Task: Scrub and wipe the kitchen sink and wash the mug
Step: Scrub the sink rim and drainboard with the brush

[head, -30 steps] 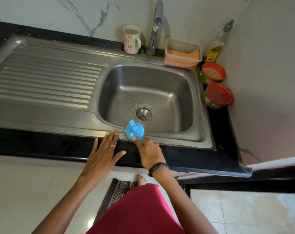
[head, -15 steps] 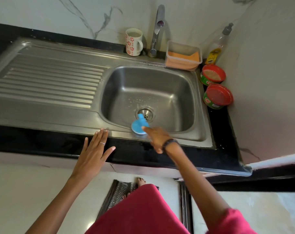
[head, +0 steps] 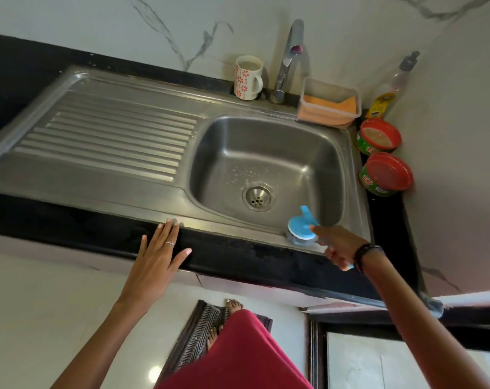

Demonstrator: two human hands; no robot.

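Note:
A steel sink (head: pixel 266 153) with a ribbed drainboard (head: pixel 112 136) on its left fills the black counter. My right hand (head: pixel 339 245) grips a blue-handled steel scrubber (head: pixel 301 230) pressed on the sink's front rim, near its right corner. My left hand (head: pixel 158 254) lies flat on the counter's front edge with its fingers spread, holding nothing. A white mug with red flowers (head: pixel 248 77) stands upright behind the sink, left of the tap (head: pixel 288 57).
A clear box holding an orange cloth (head: pixel 329 106) sits at the back right. Two round red-lidded tubs (head: pixel 385 172) and a soap bottle (head: pixel 389 91) crowd the right corner by the wall. A mat lies on the floor below.
My right hand has slid the scrubber to the right along the sink's front rim. My left hand has stayed on the counter edge.

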